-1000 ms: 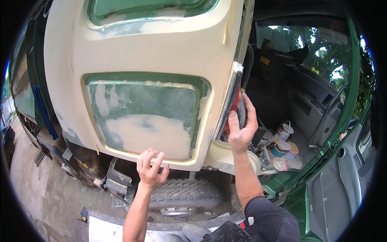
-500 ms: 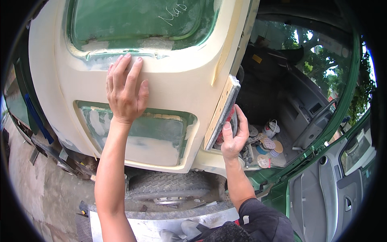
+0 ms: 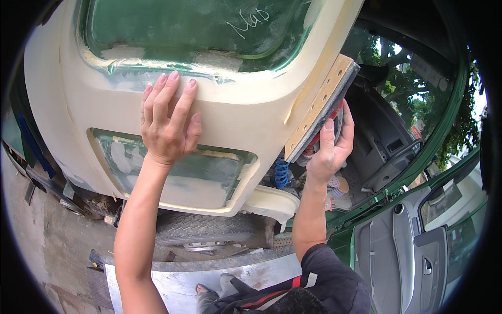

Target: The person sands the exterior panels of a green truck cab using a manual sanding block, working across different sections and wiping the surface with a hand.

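My left hand (image 3: 168, 128) lies with fingers spread on the cream-coloured vehicle body panel (image 3: 235, 118), its fingertips just under the upper green recess (image 3: 178, 31). Below the palm is a smaller recessed area (image 3: 193, 175) with green and pale filler patches. In my right hand (image 3: 330, 154) is a long sanding block (image 3: 320, 112), gripped from behind by its red and dark back. The block's tan, perforated abrasive face is turned toward the panel's right edge and tilts up to the right. Whether it touches the edge I cannot tell.
Right of the panel opens a cab with a blue coiled hose (image 3: 281, 174) and several round sanding discs (image 3: 340, 186). An open grey-lined door (image 3: 389, 256) stands at lower right. Below are a tyre (image 3: 204, 229) and a silver platform (image 3: 183, 282) under my feet.
The sanding block and my right hand have moved up and right, and the block leans more. My left hand stays flat on the panel. The view has shifted slightly.
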The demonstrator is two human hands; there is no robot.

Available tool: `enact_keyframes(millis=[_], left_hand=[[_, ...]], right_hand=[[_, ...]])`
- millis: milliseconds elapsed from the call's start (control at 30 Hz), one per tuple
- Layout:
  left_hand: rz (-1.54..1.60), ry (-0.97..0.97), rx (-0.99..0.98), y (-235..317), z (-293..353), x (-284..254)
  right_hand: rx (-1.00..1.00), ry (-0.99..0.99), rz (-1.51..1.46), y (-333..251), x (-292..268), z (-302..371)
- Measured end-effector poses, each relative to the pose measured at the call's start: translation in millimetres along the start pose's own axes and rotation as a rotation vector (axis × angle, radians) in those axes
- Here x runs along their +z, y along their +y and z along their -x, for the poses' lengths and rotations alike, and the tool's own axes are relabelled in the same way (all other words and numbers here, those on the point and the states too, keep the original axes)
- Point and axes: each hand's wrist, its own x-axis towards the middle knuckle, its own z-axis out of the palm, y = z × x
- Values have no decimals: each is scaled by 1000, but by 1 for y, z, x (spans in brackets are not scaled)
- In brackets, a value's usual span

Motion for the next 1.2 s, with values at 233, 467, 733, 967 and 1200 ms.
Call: enact_keyframes(millis=[233, 467, 733, 967, 1200], left_hand=[[-22, -21, 16, 0, -1, 0], [-19, -19, 14, 1, -2, 3], [-31, -3, -12, 5, -4, 4], [-26, -17, 22, -2, 1, 2], [-34, -25, 58, 1, -1, 4]], right_hand=[[44, 29, 61, 4, -3, 6], [-63, -9, 39, 7, -7, 27], [-63, -47, 95, 4, -12, 34], [-49, -13, 99, -3, -2, 11], [14, -11, 43, -17, -4, -21]])
